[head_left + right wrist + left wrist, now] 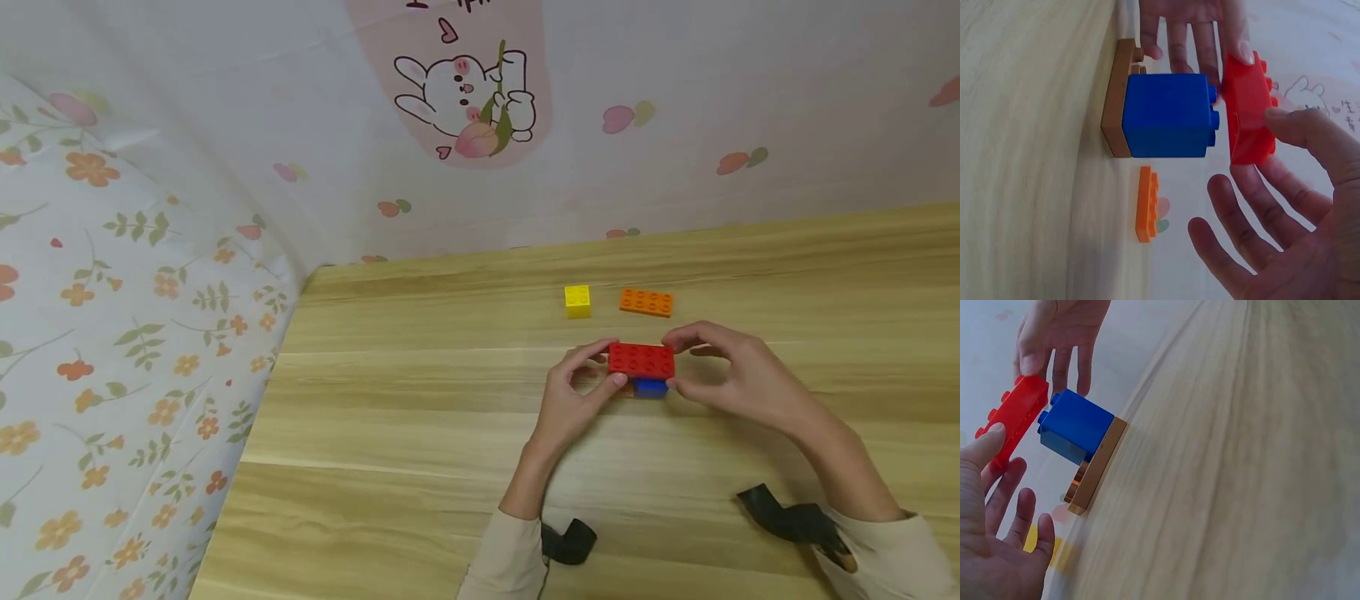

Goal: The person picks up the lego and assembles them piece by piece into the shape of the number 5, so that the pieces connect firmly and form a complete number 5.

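Between both hands is a red toy building brick [641, 360], two studs wide, its studs facing up. My left hand [567, 398] pinches its left end between thumb and fingers, and my right hand [738, 375] pinches the right end. Just below it, a blue brick [1166, 115] stands on one end of a flat brown brick [1099, 467], which lies on the table. In the right wrist view a narrow gap shows between the red brick's underside and the blue studs. From the head view the red brick hides most of this stack.
Behind the hands, a small yellow brick [577, 302] and a flat orange brick [647, 303] lie on the wooden table [390, 400]. A patterned cloth [315, 108] hangs at the table's back and left edges. Dark straps [570, 542] show near the sleeves.
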Tool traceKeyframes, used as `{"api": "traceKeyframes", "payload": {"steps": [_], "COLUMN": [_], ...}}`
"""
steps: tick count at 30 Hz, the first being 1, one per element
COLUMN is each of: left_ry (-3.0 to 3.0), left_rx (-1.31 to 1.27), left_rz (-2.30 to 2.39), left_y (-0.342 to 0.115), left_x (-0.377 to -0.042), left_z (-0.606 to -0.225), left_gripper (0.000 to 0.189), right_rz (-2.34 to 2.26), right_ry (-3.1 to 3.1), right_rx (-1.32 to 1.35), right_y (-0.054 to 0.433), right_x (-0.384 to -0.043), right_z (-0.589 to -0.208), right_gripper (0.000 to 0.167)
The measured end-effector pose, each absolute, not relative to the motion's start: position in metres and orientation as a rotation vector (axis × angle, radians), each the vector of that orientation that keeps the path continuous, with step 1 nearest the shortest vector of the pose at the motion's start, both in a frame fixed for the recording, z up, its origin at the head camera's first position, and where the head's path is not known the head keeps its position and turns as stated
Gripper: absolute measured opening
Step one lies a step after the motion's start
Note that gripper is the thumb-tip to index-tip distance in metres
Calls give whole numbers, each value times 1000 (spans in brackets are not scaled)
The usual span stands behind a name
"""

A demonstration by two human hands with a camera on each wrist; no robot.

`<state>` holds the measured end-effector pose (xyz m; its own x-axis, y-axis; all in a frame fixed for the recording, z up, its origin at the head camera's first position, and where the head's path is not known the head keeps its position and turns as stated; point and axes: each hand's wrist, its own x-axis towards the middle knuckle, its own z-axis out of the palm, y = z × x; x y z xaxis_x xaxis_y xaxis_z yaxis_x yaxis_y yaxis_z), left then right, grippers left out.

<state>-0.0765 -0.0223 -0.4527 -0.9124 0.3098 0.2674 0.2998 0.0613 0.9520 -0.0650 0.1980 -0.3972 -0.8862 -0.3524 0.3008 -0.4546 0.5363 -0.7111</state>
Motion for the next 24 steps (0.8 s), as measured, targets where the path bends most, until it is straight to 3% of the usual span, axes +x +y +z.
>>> {"api": "traceKeyframes", "payload": {"steps": [16,24], "left_ry": [2310,2280], "left_rx": [682,692], "left_rz": [1981,1974], "left_y": [-30,-31], "left_x": [-77,-69], "left_z": [-453,-423], "left_gripper": [38,36], "right_rz": [1274,1286], "right_ry": [-2687,-2675], "right_rx": [718,719], "right_y": [199,198], "right_x": [-64,-63], "right_z": [-397,-399], "right_gripper": [38,40]}}
